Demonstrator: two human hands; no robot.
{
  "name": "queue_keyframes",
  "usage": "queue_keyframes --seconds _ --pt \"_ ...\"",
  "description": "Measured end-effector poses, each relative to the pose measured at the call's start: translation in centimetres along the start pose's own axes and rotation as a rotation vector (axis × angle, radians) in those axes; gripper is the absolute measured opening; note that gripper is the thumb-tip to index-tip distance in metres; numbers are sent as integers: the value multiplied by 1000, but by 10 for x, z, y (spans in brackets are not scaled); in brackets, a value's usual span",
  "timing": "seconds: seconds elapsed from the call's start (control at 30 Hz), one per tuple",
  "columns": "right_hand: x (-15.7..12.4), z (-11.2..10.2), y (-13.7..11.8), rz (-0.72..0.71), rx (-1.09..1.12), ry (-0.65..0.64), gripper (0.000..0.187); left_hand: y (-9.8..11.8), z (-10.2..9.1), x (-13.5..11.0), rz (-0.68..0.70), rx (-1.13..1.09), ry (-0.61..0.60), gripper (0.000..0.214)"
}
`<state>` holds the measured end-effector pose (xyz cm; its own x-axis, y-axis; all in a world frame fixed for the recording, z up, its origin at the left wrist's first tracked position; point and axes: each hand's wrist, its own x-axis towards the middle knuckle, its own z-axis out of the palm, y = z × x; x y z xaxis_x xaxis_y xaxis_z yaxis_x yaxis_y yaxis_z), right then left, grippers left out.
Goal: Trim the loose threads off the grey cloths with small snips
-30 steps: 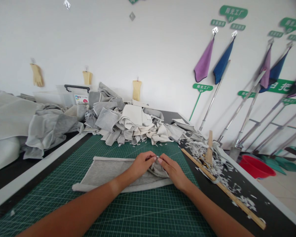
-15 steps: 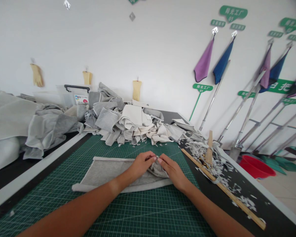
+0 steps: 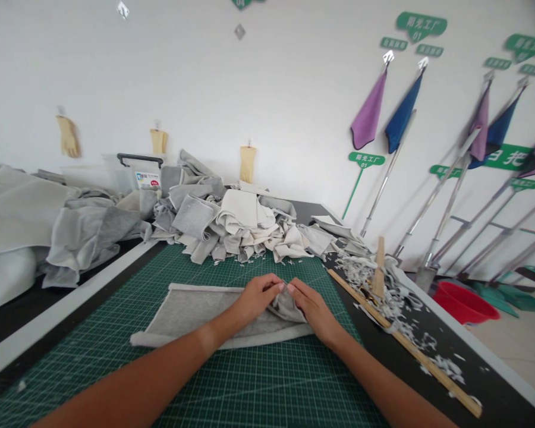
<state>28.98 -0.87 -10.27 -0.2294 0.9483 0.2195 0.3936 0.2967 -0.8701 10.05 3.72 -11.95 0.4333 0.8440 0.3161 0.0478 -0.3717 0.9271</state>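
A long piece of grey fabric [image 3: 191, 309] with paler edges lies on the green cutting mat [image 3: 245, 392]. Its right end is gathered up between my two hands. The fingers of my left hand [image 3: 259, 295] pinch the lifted edge from the left. Close beside it, my right hand [image 3: 312, 306] pinches the same edge from the right, thumb and fingers together. The two sets of fingertips nearly meet above the bunched cloth. My left forearm crosses over part of the fabric and hides it.
Behind the mat is a heap of grey and white cloth pieces [image 3: 238, 211]. More grey fabric [image 3: 89, 232] is piled at the left, near a clear plastic box [image 3: 138, 169]. At the right lie a wooden strip [image 3: 410, 348] and shredded scraps [image 3: 354, 267]. A red basin [image 3: 463, 302] stands beyond the table.
My fingertips have shifted very slightly at the pinched edge. The fabric and both arms stay in almost the same place.
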Motion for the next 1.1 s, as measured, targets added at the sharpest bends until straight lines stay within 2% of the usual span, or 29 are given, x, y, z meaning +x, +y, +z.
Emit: queue_keyframes --seconds 0.2,0.4,0.5,0.6,0.8,0.9,1.0,1.1 --pt "4 -4 -1 28 5 -22 42 1 -1 0 17 60 58 25" --pt "7 -6 1 -11 -107 -71 31 -1 -3 2 34 84 199 27" --pt "9 -7 3 -29 -177 -81 31 3 -6 2 27 128 326 28" --pt "10 -11 4 17 -208 -128 38 12 -13 3 69 195 473 27" --pt "13 -24 10 87 -241 -191 39 39 -36 11 138 222 714 28" --pt "17 -27 16 121 -278 -134 36 57 -45 13 190 206 749 26" --pt "22 -29 20 185 -254 -10 30 80 -49 12 244 180 736 24" --pt "24 -31 11 266 -158 122 26 105 -49 10 301 158 721 22"
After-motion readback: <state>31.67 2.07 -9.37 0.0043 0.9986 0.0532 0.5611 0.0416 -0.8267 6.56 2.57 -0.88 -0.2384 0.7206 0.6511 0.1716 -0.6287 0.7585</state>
